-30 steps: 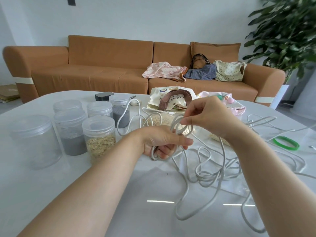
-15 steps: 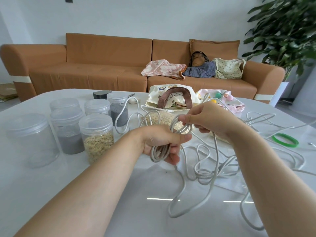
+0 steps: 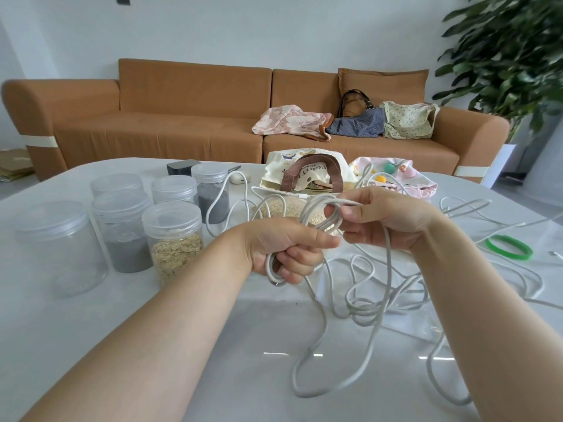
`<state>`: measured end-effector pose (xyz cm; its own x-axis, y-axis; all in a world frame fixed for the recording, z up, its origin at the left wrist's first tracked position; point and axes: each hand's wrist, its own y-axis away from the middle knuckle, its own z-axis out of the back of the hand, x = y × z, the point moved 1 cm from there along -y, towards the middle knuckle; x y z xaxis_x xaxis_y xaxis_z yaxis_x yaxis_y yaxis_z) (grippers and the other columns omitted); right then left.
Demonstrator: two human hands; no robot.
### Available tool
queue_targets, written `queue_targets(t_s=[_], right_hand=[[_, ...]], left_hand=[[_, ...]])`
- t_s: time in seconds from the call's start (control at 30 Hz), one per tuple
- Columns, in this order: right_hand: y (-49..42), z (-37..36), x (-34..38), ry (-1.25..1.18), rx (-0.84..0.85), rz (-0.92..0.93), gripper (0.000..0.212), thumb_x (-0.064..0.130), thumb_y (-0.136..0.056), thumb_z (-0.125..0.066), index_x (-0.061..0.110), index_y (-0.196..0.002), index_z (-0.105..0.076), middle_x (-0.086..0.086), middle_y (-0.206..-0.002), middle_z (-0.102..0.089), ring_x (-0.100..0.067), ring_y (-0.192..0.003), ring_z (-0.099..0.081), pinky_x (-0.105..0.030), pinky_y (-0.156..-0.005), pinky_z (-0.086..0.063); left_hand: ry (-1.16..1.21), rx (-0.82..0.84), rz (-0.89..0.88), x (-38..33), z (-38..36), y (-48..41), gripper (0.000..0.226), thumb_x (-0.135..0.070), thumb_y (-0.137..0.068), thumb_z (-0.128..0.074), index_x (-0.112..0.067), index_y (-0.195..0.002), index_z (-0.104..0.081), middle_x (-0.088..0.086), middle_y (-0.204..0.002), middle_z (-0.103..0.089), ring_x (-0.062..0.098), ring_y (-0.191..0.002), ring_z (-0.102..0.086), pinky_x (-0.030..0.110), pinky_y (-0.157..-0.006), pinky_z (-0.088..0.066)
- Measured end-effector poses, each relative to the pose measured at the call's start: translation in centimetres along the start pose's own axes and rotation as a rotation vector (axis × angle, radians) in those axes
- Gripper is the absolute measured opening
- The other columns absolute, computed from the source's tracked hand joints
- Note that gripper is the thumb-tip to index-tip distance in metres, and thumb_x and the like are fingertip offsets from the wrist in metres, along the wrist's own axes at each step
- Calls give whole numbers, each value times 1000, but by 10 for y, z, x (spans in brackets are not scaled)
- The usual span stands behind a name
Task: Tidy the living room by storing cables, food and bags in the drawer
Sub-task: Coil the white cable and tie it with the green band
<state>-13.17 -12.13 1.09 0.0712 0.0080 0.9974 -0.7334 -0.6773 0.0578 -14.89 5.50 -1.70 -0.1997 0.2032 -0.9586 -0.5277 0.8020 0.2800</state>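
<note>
My left hand (image 3: 285,249) grips a small coil of grey-white cable (image 3: 316,219) above the white table (image 3: 91,324). My right hand (image 3: 387,217) pinches a strand of that cable at the top of the coil. The loose rest of the cable (image 3: 365,303) trails down in tangled loops on the table in front of me. Several clear lidded jars (image 3: 173,239) of oats and grey grains stand at the left. A cream tote bag with brown handles (image 3: 307,175) and a pink pouch (image 3: 396,178) lie behind my hands.
More white cables (image 3: 475,208) and a green band (image 3: 508,246) lie at the right. A small black box (image 3: 182,166) sits at the table's far edge. Three bags (image 3: 359,121) rest on the orange sofa (image 3: 182,117). A leafy plant (image 3: 511,50) stands at the right.
My right hand has carried the strand up and over the coil, adding a loop. The loose cable on the table has shifted toward me. The left hand stays put.
</note>
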Motion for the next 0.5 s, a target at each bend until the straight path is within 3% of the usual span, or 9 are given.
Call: queue_targets(t_s=[0.1, 0.23, 0.33, 0.4, 0.5], right_hand=[[-1, -1, 3, 54, -56, 15, 46, 36, -40, -93, 8, -72, -75, 4, -52, -45, -5, -48, -42, -16, -48, -39], [-2, -9, 6, 185, -192, 17, 17, 26, -58, -75, 9, -62, -73, 1, -50, -42, -9, -47, -36, -16, -43, -36], [-3, -15, 8, 275, -314, 13, 16, 22, -58, -69, 8, -63, -65, 2, -48, -39, -8, -43, -31, -16, -38, -30], [-4, -16, 8, 320, -394, 18, 23, 26, -61, -71, 8, -64, -57, 3, -44, -40, -6, -37, -27, -15, -35, -24], [-5, -12, 8, 214, -424, 6, 24, 27, -75, -66, 10, -63, -55, 6, -37, -32, -5, -31, -21, -15, -34, -17]], left_hand=[[-4, -14, 30, -1, -3, 0, 42, -27, -85, -48, -25, -43, -42, -10, -38, -28, 0, -30, -22, 16, -38, -19], [-126, -3, 78, -2, -3, 2, 44, -30, -91, -53, -17, -58, -27, -9, -38, -26, 2, -32, -20, 16, -38, -17], [-166, -10, 61, -2, 1, 6, 43, -38, -90, -48, -12, -56, -43, -9, -37, -26, 2, -32, -19, 16, -39, -14], [-63, 37, -10, 0, 6, 8, 46, -40, -94, -46, -17, -56, -57, -10, -37, -28, 0, -32, -21, 14, -38, -15], [91, 186, -131, 1, 11, 12, 38, -46, -88, -57, -19, -62, -63, -9, -40, -24, 2, -34, -20, 10, -38, -26]])
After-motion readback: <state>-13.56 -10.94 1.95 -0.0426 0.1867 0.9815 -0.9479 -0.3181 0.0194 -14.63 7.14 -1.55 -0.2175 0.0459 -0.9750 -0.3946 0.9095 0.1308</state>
